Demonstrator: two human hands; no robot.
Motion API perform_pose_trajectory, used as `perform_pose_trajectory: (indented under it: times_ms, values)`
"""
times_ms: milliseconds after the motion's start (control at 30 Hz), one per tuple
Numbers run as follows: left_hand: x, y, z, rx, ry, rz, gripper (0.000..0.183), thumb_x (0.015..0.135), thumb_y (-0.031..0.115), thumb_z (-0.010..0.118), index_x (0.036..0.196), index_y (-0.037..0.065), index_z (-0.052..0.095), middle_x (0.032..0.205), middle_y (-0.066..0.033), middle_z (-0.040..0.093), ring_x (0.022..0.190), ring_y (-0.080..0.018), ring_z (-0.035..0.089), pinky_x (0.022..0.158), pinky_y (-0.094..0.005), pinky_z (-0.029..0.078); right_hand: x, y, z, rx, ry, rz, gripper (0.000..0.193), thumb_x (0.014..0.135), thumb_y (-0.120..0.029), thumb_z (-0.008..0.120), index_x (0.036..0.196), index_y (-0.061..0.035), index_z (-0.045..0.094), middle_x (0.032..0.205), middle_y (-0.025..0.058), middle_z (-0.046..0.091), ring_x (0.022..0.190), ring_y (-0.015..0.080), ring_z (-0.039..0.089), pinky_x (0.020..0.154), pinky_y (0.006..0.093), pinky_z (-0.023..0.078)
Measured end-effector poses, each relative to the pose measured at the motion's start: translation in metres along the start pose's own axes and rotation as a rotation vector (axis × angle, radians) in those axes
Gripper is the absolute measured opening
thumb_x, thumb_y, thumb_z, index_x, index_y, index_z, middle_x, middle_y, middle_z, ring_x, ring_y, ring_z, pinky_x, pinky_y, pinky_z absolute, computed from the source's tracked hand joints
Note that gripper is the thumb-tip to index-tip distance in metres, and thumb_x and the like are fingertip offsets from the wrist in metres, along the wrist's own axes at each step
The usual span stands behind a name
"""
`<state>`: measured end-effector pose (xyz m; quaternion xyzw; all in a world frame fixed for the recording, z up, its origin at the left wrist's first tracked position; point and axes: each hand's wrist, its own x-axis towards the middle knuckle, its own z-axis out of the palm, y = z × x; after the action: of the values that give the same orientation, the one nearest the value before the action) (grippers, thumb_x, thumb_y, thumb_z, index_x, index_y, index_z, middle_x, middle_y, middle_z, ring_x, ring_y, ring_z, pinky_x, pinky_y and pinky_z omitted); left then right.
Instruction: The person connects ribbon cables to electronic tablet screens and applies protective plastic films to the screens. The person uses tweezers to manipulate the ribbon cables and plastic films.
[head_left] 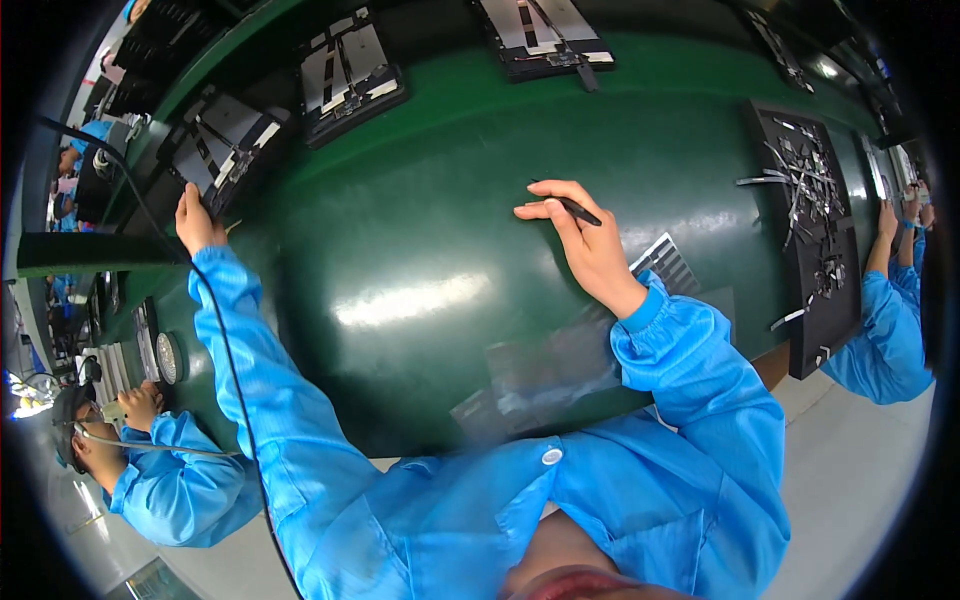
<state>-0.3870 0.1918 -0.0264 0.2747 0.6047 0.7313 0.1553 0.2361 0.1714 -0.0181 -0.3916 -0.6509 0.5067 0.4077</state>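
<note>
At the left, my left hand [200, 222] is closed at the near edge of an opened tablet [222, 148] with grey panels, dark strips and a white-edged board; some of its fingers are hidden. Over the middle of the green workbench [420, 200], my right hand [590, 250] holds a slim black pen-like tool [578, 210] between thumb and fingers. Its thin end points left, apart from any other thing. Beneath my right wrist lies a sheet with dark rectangular strips [666, 262]. Clear plastic film [550, 375] lies near the bench's front edge.
More opened tablets [350, 75] [545, 35] stand along the far side. A black tray [825, 235] of small parts and flat cables is at the right. A black cable [215, 310] crosses by my left arm. Co-workers in blue sit at left [185, 480] and right [885, 330].
</note>
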Motion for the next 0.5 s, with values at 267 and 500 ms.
perform_pose_trajectory:
  times_ms: [267, 500]
  values:
    - [-0.290, 0.100, 0.084, 0.113, -0.384, -0.373, 0.026, 0.099, 0.018, 0.065, 0.121, 0.005, 0.061, 0.110, -0.0039, 0.066, 0.099, -0.0116, 0.062, 0.088, -0.0283, 0.050, 0.001, 0.009, 0.004, 0.088, 0.133, -0.070, 0.028, 0.106, -0.020, 0.051, 0.127, -0.0020, 0.056, 0.116, 0.0148, 0.072, 0.104, 0.0203, 0.070, 0.091, 0.0320, 0.053]
    - [-0.364, 0.086, 0.119, 0.097, -0.755, -0.460, 0.039, 0.100, 0.015, 0.062, 0.135, 0.001, 0.052, 0.116, -0.0092, 0.063, 0.102, -0.0126, 0.058, 0.086, -0.0285, 0.049, -0.013, 0.008, -0.019, 0.178, 0.057, 0.024, 0.050, 0.096, -0.008, 0.066, 0.140, -0.0021, 0.043, 0.139, 0.0222, 0.056, 0.127, 0.0264, 0.058, 0.104, 0.0348, 0.048]
